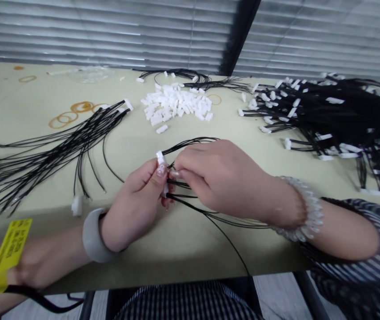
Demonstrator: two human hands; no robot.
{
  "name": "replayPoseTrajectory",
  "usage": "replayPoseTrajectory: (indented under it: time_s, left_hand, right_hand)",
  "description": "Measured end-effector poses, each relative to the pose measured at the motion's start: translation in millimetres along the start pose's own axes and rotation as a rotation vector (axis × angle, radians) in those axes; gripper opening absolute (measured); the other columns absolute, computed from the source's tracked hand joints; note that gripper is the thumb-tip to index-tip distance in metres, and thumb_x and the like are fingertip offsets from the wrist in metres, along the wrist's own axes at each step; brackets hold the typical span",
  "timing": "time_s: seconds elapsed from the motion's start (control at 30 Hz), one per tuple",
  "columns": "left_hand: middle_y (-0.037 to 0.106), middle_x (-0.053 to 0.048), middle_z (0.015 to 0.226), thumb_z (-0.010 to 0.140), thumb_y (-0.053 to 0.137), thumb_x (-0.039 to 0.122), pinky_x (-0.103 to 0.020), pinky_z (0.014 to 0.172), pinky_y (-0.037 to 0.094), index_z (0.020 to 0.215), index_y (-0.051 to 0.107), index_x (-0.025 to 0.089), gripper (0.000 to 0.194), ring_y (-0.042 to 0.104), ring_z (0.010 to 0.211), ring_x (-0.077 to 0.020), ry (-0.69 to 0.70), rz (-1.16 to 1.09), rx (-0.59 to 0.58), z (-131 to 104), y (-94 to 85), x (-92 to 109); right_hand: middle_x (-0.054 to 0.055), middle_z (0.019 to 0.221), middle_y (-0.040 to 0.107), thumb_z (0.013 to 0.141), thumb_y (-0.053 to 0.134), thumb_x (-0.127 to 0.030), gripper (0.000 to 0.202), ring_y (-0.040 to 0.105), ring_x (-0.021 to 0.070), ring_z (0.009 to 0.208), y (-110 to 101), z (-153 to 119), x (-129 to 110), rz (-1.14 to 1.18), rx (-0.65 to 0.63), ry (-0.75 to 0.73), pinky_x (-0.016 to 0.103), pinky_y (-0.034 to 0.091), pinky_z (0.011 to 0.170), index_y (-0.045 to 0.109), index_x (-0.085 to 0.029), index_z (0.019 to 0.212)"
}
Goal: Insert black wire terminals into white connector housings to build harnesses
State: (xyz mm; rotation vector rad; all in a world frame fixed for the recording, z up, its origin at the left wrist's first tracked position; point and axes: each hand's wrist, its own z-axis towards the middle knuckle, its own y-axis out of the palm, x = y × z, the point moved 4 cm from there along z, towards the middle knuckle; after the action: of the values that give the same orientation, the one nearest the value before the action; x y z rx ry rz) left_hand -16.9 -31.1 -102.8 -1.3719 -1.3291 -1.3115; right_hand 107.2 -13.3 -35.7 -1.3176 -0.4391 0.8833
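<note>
My left hand (141,195) is closed, pinching a white plastic connector (161,157) between thumb and fingers near the middle of the table. Several black wires (190,141) run out of the connector toward the right. My right hand (216,178) is closed too, its thumb and forefinger pinched together at the connector's wire side. Black wires pass beneath that hand, and one long wire (230,242) hangs over the front edge. The fingertips hide exactly which wire the right hand grips.
Loose white connectors (178,104) lie piled beyond my hands. A bundle of black wires (66,149) spreads at left, near orange rubber bands (82,106). Finished-looking wire harnesses (336,115) heap up at right. A yellow-tagged cable (11,249) crosses my left forearm. Blinds (110,33) stand behind the table.
</note>
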Motion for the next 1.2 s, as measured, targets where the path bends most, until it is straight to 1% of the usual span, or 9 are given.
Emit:
replayPoseTrajectory:
  time_s: [0.17,0.27,0.47,0.63,0.77,0.9,0.97,1.1,1.2]
  left_hand:
    - [0.054,0.000,0.069,0.083,0.053,0.036,-0.018,0.047,0.040,0.076,0.057,0.017,0.020,0.046,0.055,-0.0092,0.009,-0.020,0.009,-1,2.0,4]
    - [0.048,0.002,0.061,0.085,0.050,0.032,-0.017,0.044,0.038,0.069,0.053,0.017,0.022,0.042,0.049,-0.0075,0.030,0.013,0.026,-2,3.3,7]
    - [0.046,0.005,0.055,0.088,0.044,0.026,-0.016,0.044,0.037,0.065,0.046,0.018,0.025,0.043,0.046,-0.0063,0.051,0.109,0.003,-1,1.0,6]
    - [0.046,0.004,0.057,0.088,0.045,0.027,-0.016,0.044,0.037,0.066,0.049,0.018,0.024,0.043,0.047,-0.0066,0.050,0.105,0.013,0,1.0,7]
    - [0.048,0.002,0.061,0.084,0.051,0.034,-0.017,0.046,0.039,0.069,0.054,0.017,0.022,0.043,0.051,-0.0077,0.008,-0.030,0.031,0,2.2,6]
    - [0.051,0.001,0.065,0.082,0.055,0.037,-0.018,0.048,0.042,0.069,0.055,0.016,0.025,0.048,0.054,-0.0083,-0.031,-0.088,0.094,2,-1.3,0]
    - [0.052,0.000,0.068,0.083,0.053,0.038,-0.018,0.049,0.043,0.072,0.056,0.016,0.025,0.049,0.056,-0.0085,-0.022,-0.084,0.092,3,-2.9,-2]
    - [0.052,0.001,0.068,0.084,0.052,0.039,-0.019,0.050,0.044,0.074,0.055,0.017,0.024,0.050,0.055,-0.0084,-0.022,-0.081,0.081,4,-5.0,-7]
    - [0.052,0.001,0.067,0.084,0.052,0.039,-0.018,0.049,0.043,0.073,0.056,0.017,0.024,0.050,0.055,-0.0085,0.013,-0.041,0.081,4,-5.6,-6]
  right_hand:
    - [0.000,0.064,0.050,0.087,0.038,-0.026,0.021,0.034,0.0099,0.056,-8,-3,-5,-0.099,0.005,-0.008,0.027,0.018,0.052,0.053,-0.016,0.077]
    - [0.000,0.063,0.049,0.087,0.037,-0.020,0.019,0.032,0.0102,0.055,-10,-4,-8,-0.238,0.022,-0.006,0.027,0.013,0.050,0.054,-0.018,0.080]
    - [0.002,0.072,0.050,0.089,0.030,-0.013,0.026,0.039,0.0125,0.064,0,-8,-15,-0.433,0.089,-0.076,0.028,0.012,0.051,0.053,-0.018,0.078]
    - [0.001,0.074,0.050,0.090,0.030,-0.016,0.026,0.038,0.0131,0.065,6,-6,-9,-0.415,0.104,-0.094,0.028,0.014,0.050,0.053,-0.019,0.079]
    - [0.001,0.073,0.051,0.089,0.032,-0.017,0.027,0.041,0.0127,0.066,-7,-5,-3,-0.364,0.113,-0.024,0.027,0.021,0.052,0.057,-0.018,0.079]
    - [0.005,0.078,0.055,0.087,0.039,-0.018,0.025,0.046,0.0144,0.074,-33,-25,-9,-0.395,0.290,0.024,0.027,0.031,0.061,0.060,-0.015,0.074]
    - [0.004,0.071,0.054,0.086,0.044,-0.023,0.025,0.046,0.0128,0.068,-33,-40,-10,-0.271,0.205,0.082,0.026,0.031,0.059,0.058,-0.015,0.068]
    - [-0.001,0.063,0.052,0.087,0.045,-0.032,0.028,0.042,0.0099,0.056,-3,-65,-8,-0.041,-0.201,0.207,0.025,0.026,0.053,0.052,-0.017,0.064]
    - [-0.002,0.065,0.054,0.087,0.043,-0.024,0.025,0.043,0.0093,0.057,8,-67,-6,-0.035,-0.245,0.262,0.025,0.025,0.053,0.048,-0.017,0.064]
